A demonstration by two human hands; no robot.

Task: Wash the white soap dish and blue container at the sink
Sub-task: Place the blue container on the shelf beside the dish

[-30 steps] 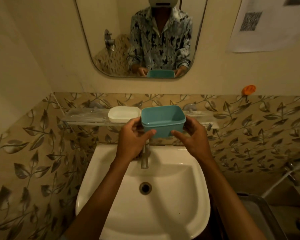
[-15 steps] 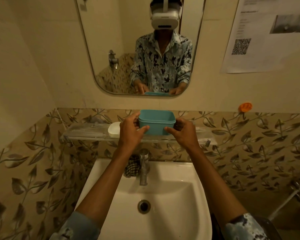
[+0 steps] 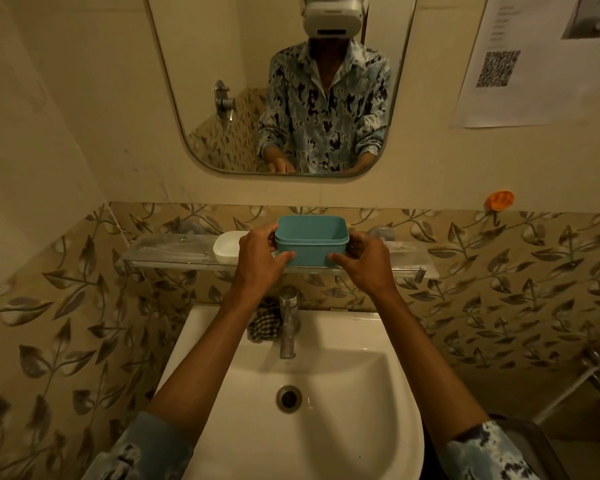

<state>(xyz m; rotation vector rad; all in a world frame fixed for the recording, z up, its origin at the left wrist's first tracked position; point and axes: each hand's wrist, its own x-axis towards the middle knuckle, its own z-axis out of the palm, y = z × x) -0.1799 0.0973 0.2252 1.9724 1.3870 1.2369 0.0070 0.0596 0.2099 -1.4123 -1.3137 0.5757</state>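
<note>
Head: blue container [image 3: 311, 241] between hands [image 3: 260, 259] [image 3: 365, 262]

Both bare forearms [image 3: 201, 358] are stretched forward and upward, drawn slightly together. The left hand [image 3: 258, 261] and right hand [image 3: 364, 263] are raised level, palms turned inward. A blue rectangular plastic container [image 3: 310, 237] is gripped between them, thumbs laid on its near wall, fingers curled round its ends.

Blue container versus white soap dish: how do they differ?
The blue container is teal and deep; the white soap dish is white and shallower. The left hand and right hand grip the container; the soap dish lies unheld on the shelf. Both have rounded corners.
</note>
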